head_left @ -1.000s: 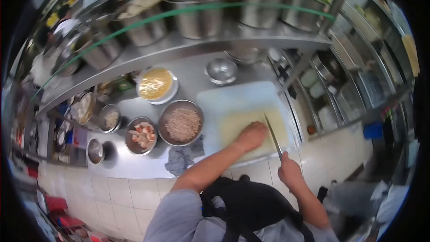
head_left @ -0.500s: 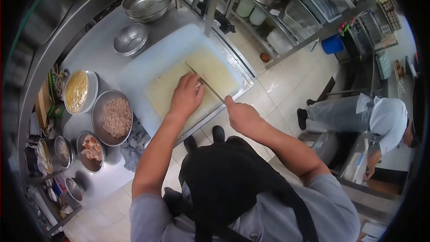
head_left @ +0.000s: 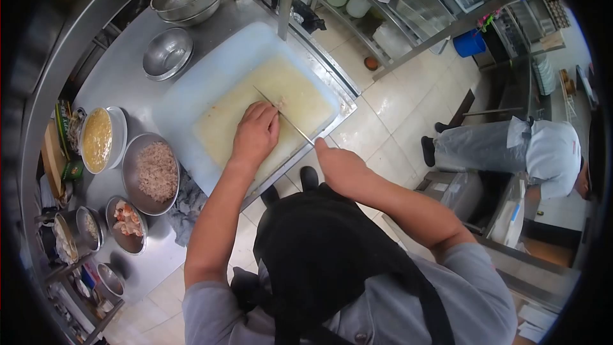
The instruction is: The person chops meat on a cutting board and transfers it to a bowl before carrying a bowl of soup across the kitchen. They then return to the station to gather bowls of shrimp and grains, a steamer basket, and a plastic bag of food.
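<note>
My right hand point(head_left: 343, 170) is wrapped around the handle of a knife point(head_left: 297, 127), whose long blade lies diagonally across a yellowish cutting board point(head_left: 220, 118). Close beside the blade, my left hand point(head_left: 255, 135) presses down on the board with curled fingers. Whatever is under those fingertips is hidden. A few small pale bits point(head_left: 281, 103) lie on the far side of the blade. The board sits within a larger whitish, translucent tray point(head_left: 175, 112) at the table's edge.
Left of the board stand a bowl of minced meat point(head_left: 158, 171), a bowl of orange-and-white pieces point(head_left: 128, 218) and a bowl of yellow liquid point(head_left: 98, 140). A grey cloth point(head_left: 188, 207) lies near them. Empty metal bowls point(head_left: 168, 53) are behind. A co-worker point(head_left: 552, 156) bends over a counter at right.
The view has shifted slightly, so the table sits a little further left and up. Small pale bits now show beyond the blade. Both hands keep nearly the same pose.
</note>
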